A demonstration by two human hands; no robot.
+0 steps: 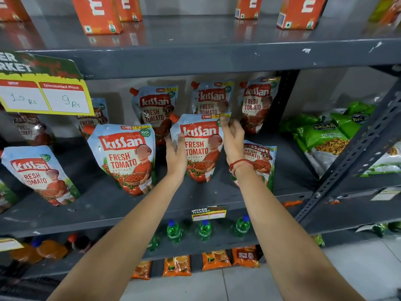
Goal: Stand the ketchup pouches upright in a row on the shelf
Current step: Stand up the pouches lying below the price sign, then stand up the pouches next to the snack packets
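Observation:
Several Kissan ketchup pouches stand on the dark grey middle shelf [195,196]. The centre front pouch [200,146] stands upright between my hands. My left hand [176,155] presses its left edge, and my right hand [233,142] pinches its top right corner. Another front pouch [127,157] stands just left of it, and a third [41,174] leans at the far left. A pouch [260,157] sits partly hidden behind my right wrist. More pouches [158,107] [212,97] [259,103] stand in a back row.
A yellow price sign [43,92] hangs from the upper shelf at left. Orange cartons [97,14] stand on the top shelf. Green snack bags [323,135] fill the neighbouring bay beyond a slotted metal upright [347,159]. Green bottles [205,230] stand on the shelf below.

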